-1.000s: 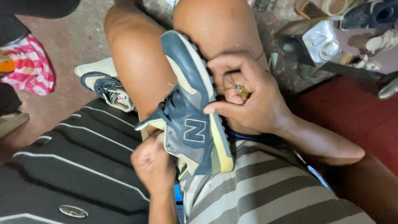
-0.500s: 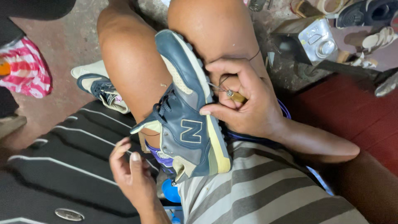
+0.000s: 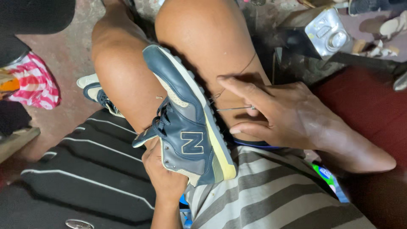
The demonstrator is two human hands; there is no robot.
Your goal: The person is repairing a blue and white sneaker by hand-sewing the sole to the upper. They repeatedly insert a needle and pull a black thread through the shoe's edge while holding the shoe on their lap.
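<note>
While the shoe [image 3: 186, 127] is clamped between the knees, places below are given relative to it.

Left hand [image 3: 163, 171]: closed around the heel end from underneath, at the near-left of the shoe; fingers mostly hidden behind the upper.

Shoe position: wedged between the two bare thighs, sole edge turned to the right, laced upper turned to the left.

Shoe axis: long axis runs from near-right to far-left; heel lies near, by the striped shirt [image 3: 271, 191]; toe points away, up between the knees.

Right hand [image 3: 288, 114]: just right of the shoe; a thin needle [image 3: 235, 109] is pinched, its tip aimed at the sole seam; index finger is stretched out above it, the other fingers loosely curled.

Thread [image 3: 243, 68]: seen as a dark line over the right thigh, running from the sole edge away to the far right.

Step judged: sole edge is being stitched to the upper.

Technique: heel should be kept pressed firm so the shoe is not twisted; needle should be driven square to the seam, close to the pale midsole [image 3: 218, 140]; thread should be pulled taut along its own line, clear of the skin.

Risk: needle tip sits near the bare thigh; a slip could prick.

Second shoe [image 3: 95, 91]: on the floor, far-left of the clamped one.

Metal can [image 3: 328, 34]: on the ground, well apart, far right.
</note>
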